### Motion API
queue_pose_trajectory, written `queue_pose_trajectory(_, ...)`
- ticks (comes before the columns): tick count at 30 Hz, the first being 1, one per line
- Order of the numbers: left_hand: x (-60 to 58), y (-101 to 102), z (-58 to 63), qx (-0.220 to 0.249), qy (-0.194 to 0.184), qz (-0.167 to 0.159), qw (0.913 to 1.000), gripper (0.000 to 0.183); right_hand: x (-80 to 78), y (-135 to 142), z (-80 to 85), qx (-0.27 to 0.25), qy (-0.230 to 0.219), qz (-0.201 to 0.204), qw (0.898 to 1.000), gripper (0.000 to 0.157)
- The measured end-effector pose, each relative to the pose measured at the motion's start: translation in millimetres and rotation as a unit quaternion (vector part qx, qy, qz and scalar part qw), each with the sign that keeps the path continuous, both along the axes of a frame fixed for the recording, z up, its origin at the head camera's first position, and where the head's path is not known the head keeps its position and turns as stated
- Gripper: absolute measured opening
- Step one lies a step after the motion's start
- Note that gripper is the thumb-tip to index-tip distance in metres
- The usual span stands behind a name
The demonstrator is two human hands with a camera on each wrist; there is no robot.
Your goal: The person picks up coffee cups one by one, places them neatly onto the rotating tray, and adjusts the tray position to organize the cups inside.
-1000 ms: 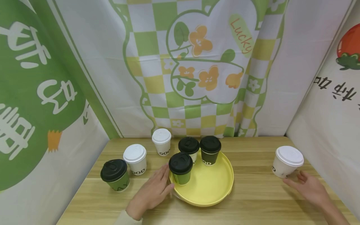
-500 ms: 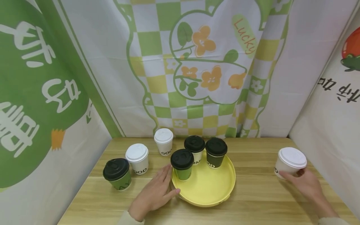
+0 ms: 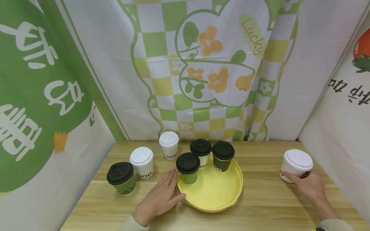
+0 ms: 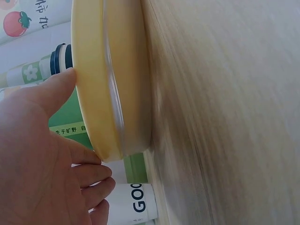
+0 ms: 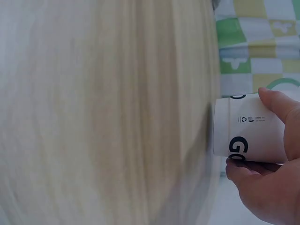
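My right hand (image 3: 310,187) grips a white paper coffee cup (image 3: 296,165) with a white lid at the right of the table, thumb on one side and fingers round the other. In the right wrist view the cup (image 5: 253,129) shows black lettering, and its base is close to the tabletop. My left hand (image 3: 159,197) lies with extended fingers against the left rim of a round yellow tray (image 3: 214,197). On the tray stand a green cup (image 3: 189,178), a white cup (image 3: 203,160) and a black cup (image 3: 222,163), all with black lids.
Left of the tray stand two white-lidded white cups (image 3: 143,168) (image 3: 170,150) and a green cup with a black lid (image 3: 125,186). A checked curtain (image 3: 202,118) hangs behind the wooden table (image 3: 260,205), with printed cloth at both sides.
My right hand has closed round the white cup, which shifts slightly. The tray has turned a little clockwise with its cups, while my left hand stays at its rim.
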State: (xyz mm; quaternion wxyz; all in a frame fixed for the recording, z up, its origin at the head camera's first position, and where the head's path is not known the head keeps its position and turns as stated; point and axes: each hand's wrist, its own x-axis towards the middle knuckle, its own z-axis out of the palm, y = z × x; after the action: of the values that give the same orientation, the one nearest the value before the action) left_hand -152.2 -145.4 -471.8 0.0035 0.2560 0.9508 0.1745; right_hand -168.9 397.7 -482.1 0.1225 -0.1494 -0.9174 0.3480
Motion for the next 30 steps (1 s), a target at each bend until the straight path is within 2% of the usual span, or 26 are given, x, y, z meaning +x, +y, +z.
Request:
queue_pose_trajectory(5, -0.3, 0.2, 0.5, 0.001, -0.001, 0.001, 1.0, 0.09, 2.2, -11.2, 10.8, 0.004, -0.006, 0.038, 0.999, 0.092)
queue_pose_trajectory(9, -0.9, 0.1, -1.1, 0.001, -0.001, 0.001, 1.0, 0.09, 7.2, -25.7, 21.4, -0.017, -0.017, 0.075, 0.997, 0.094)
queue_pose_trajectory(18, -0.4, -0.5, -1.4, 0.006, 0.011, -0.004, 0.9999, 0.089, 10.8, -65.7, 45.5, -0.035, 0.004, 0.135, 0.99, 0.088)
queue_pose_trajectory(30, -0.7, -0.2, -2.3, 0.005, 0.009, -0.001, 0.9999, 0.089, 15.4, -125.4, 65.2, -0.113, 0.029, 0.213, 0.97, 0.082)
